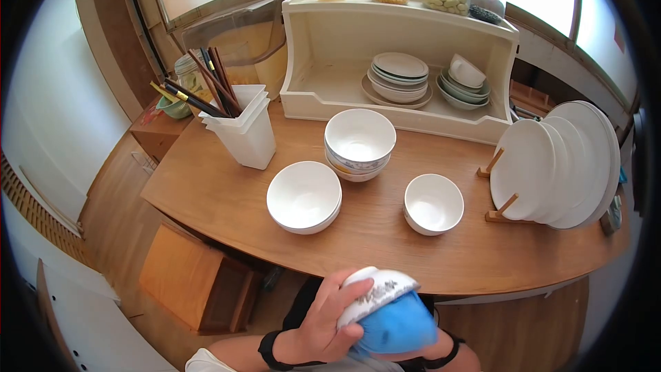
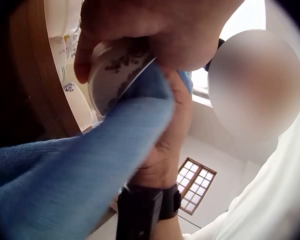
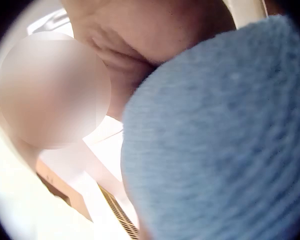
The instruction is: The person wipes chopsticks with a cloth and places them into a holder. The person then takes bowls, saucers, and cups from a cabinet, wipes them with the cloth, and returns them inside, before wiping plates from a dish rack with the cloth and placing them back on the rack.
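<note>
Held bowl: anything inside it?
A blue cloth lies against the mouth of the bowl. It covers the inner wall and bottom, so how far it goes in, or whether anything else is inside, can't be seen.

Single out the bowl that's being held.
It's the white bowl with the dark floral pattern, tilted in the left hand with the blue cloth at its mouth; the other bowls on the table and shelf are untouched.

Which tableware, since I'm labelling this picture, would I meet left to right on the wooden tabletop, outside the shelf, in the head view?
White utensil container, low white bowl stack, taller bowl stack, small white bowl, upright white plates.
</note>
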`<state>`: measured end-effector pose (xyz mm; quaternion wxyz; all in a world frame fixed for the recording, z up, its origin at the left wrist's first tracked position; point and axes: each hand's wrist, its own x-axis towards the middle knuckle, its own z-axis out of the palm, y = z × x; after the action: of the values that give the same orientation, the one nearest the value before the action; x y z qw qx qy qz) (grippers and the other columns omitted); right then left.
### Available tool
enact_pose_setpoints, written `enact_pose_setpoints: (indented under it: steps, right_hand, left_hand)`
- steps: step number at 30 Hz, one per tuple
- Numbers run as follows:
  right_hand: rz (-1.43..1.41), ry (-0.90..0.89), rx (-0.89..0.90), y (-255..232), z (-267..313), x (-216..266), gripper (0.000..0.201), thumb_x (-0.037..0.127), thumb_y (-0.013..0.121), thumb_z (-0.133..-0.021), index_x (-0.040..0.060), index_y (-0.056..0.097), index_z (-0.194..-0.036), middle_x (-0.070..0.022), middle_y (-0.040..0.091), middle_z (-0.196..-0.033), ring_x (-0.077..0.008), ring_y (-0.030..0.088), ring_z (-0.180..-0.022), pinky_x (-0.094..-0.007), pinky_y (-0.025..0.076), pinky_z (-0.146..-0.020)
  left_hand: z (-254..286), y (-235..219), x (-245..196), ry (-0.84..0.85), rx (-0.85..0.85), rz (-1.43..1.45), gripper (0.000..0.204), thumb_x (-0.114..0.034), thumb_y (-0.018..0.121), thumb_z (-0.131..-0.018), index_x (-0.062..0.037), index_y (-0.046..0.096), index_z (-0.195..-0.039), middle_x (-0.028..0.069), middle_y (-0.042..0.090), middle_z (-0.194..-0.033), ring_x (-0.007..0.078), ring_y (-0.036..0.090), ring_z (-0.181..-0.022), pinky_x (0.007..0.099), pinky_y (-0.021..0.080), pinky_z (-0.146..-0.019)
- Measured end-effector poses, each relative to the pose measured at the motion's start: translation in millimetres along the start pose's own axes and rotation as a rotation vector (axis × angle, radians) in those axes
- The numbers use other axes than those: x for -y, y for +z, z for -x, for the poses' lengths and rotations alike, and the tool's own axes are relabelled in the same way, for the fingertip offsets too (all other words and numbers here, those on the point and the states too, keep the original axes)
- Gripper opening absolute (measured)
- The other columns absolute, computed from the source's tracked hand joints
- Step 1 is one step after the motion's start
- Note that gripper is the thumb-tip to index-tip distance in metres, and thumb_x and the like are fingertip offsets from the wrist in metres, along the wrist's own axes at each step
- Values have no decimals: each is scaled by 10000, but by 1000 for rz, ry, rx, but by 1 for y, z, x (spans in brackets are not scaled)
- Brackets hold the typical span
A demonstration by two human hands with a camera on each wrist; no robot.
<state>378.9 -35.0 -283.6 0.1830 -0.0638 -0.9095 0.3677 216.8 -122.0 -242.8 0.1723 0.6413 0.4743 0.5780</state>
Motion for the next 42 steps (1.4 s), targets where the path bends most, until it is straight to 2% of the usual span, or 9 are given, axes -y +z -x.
enact_pose_setpoints:
  steps: [8, 12, 19, 24, 28, 30, 37, 39, 42]
  right_hand:
    - [48, 230, -5, -8, -9, 19, 565, 406, 622, -878, 131, 477, -1350, -96, 466, -1393, -290, 444, -1289, -408, 348, -1080]
    - [-340, 249, -42, -38, -21, 53, 598, 413, 653, -856, 107, 492, -1344, -102, 547, -1310, -250, 533, -1213, -373, 434, -1010]
    - [-313, -84, -59, -76, -19, 67, 153, 115, 720, -764, 49, 676, -895, -128, 670, -924, -299, 656, -885, -387, 508, -852]
    - [73, 231, -490, -51, 24, 34, 337, 101, 734, -778, 37, 625, -1091, -128, 626, -1117, -274, 578, -1071, -386, 448, -944]
    - [394, 482, -818, -31, 124, -13, 489, 89, 745, -790, 27, 584, -1247, -129, 590, -1272, -254, 515, -1220, -385, 401, -1019]
    - [50, 577, -997, -42, 98, -5, 436, 67, 777, -759, 17, 617, -1161, -119, 617, -1205, -243, 566, -1124, -380, 427, -986]
    - [114, 385, -845, -62, 77, -18, 356, 28, 788, -729, 25, 647, -1056, -103, 662, -1048, -229, 625, -956, -357, 488, -874]
    - [103, 372, -831, -67, 70, -17, 194, 111, 800, -672, 88, 679, -821, -126, 660, -887, -335, 627, -828, -389, 503, -760]
    - [237, 260, -709, -71, 75, -19, 298, 90, 799, -720, 63, 666, -986, -124, 662, -1002, -287, 632, -896, -371, 504, -822]
  left_hand:
    - [-3, 4, -4, 144, -109, -109, 581, -481, 385, -1002, -29, 381, -1366, 303, 479, -1277, 338, 544, -1103, 407, 431, -940]
    - [-2, -8, -5, 74, 51, -131, 574, -452, 508, -967, 27, 508, -1284, 311, 500, -1248, 388, 549, -1092, 437, 438, -942]
    - [-10, -41, -15, 53, 11, -41, 599, -494, 484, -970, 7, 486, -1297, 274, 520, -1260, 355, 566, -1080, 404, 462, -913]
    - [-40, -85, -14, -166, -538, 57, 447, -330, 509, -990, -13, 435, -1297, 128, 552, -1215, 203, 538, -1108, 355, 433, -948]
    - [-83, -118, -3, -320, -471, 123, 338, -212, 455, -995, -20, 465, -1273, 79, 566, -1170, 158, 537, -1074, 308, 417, -946]
    - [-95, -125, 12, -445, -364, 176, 303, -159, 411, -989, -17, 500, -1242, 61, 584, -1141, 137, 536, -1055, 280, 415, -935]
    - [-103, -130, 53, -614, -273, 196, 303, -113, 463, -907, 3, 555, -1171, 83, 597, -1105, 159, 547, -1038, 279, 423, -909]
    - [-106, -127, 54, -635, -273, 200, 332, -99, 464, -880, 12, 551, -1181, 92, 594, -1113, 167, 546, -1046, 281, 423, -915]
    - [-107, -126, 61, -678, -287, 243, 403, -66, 460, -829, 31, 538, -1212, 111, 587, -1136, 188, 544, -1067, 287, 423, -929]
